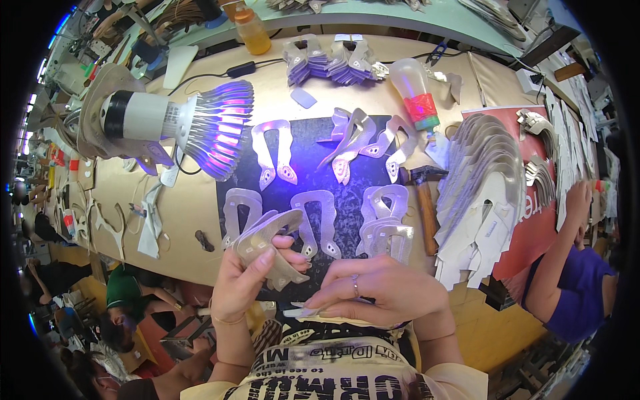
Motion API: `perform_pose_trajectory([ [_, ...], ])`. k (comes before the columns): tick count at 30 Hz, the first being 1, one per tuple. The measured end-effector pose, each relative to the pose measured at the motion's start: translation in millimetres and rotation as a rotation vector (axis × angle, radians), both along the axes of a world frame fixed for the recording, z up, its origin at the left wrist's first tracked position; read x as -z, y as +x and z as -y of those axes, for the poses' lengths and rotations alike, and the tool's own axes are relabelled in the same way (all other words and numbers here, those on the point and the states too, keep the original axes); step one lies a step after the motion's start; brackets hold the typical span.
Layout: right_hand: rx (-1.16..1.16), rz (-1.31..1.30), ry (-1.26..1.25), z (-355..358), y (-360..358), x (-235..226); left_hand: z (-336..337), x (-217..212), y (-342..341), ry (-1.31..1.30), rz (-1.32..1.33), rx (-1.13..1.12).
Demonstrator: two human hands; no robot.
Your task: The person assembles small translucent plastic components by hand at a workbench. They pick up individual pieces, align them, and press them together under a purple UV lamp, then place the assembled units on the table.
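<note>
My left hand (241,283) grips a small fanned stack of grey shoe-upper pieces (265,245), thumb on top and fingers beneath. At the near edge of the dark work board (313,270), my ringed right hand (383,288) has its fingers pressed together. A thin pale flat piece (298,311) shows at its fingertips; its kind is unclear. Beyond my hands, U-shaped upper pieces lie on the board: one at the near middle (315,207), some overlapping at the right (385,203), one farther left (272,150) and a jumble (353,140) at the back.
A finned lamp (217,130) shines purple over the board's left. To the right lie a hammer (425,210) and a tall fanned stack of uppers (480,193). Behind stand a clear bottle with red tape (415,97), an amber bottle (252,32) and more stacks (333,63). Other people sit nearby.
</note>
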State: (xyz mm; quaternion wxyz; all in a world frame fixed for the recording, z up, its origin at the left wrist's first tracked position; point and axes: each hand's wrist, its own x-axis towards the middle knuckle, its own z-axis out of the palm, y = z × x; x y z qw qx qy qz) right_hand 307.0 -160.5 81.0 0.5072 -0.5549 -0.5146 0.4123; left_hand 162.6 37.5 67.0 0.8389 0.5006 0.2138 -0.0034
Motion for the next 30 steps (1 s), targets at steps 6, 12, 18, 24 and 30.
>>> perform_pose_trajectory([
  [6, 0.037, -0.092, 0.020, 3, 4, -3, -1, -3, 1, -0.085, 0.018, -0.029],
  [12, 0.017, -0.080, -0.021, 0, 3, -4, -11, 10, -5, -0.072, -0.014, -0.120],
  [18, 0.051, -0.103, 0.028, -9, 0, -5, -14, 11, -12, -0.159, 0.004, -0.110],
  [24, 0.207, -0.161, 0.018, -18, -6, -17, -13, 8, -7, -0.240, 0.072, -0.049],
  [30, 0.231, -0.153, 0.039, -20, -3, -14, -14, 4, -8, -0.337, 0.080, -0.064],
])
